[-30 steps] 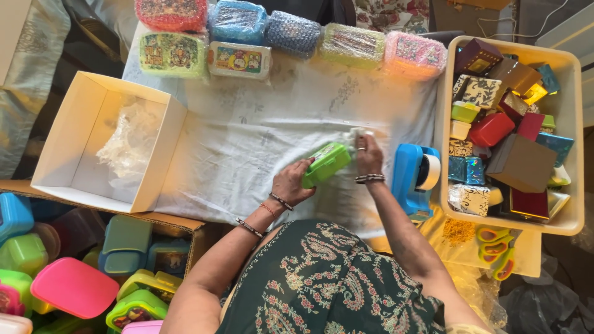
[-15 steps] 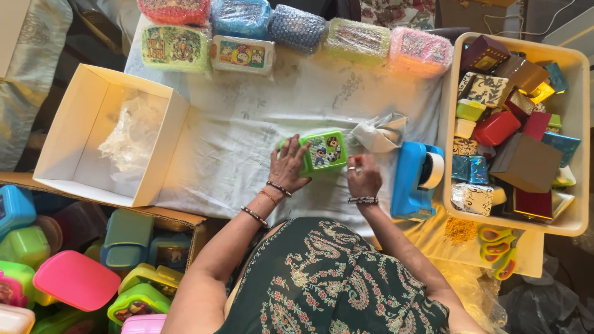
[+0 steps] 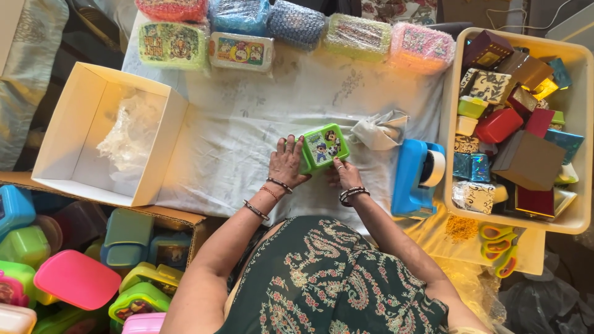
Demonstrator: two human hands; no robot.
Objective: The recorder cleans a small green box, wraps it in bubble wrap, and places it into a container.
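— Where is the green lunch box (image 3: 324,146)?
— Flat on the cloth-covered bench (image 3: 247,124), picture side up, at nine o'clock from the blue tape dispenser (image 3: 416,176). The left hand (image 3: 286,164) grips its left edge; the right hand (image 3: 344,175) pinches the lower corner.
— The step?
— Seemingly readying it for wrapping; next likely calls for wrap, like the bundles at twelve o'clock.

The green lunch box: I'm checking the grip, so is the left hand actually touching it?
Touching. The head view shows the left hand with its fingers laid against the left side of the green lunch box, no gap showing between them.
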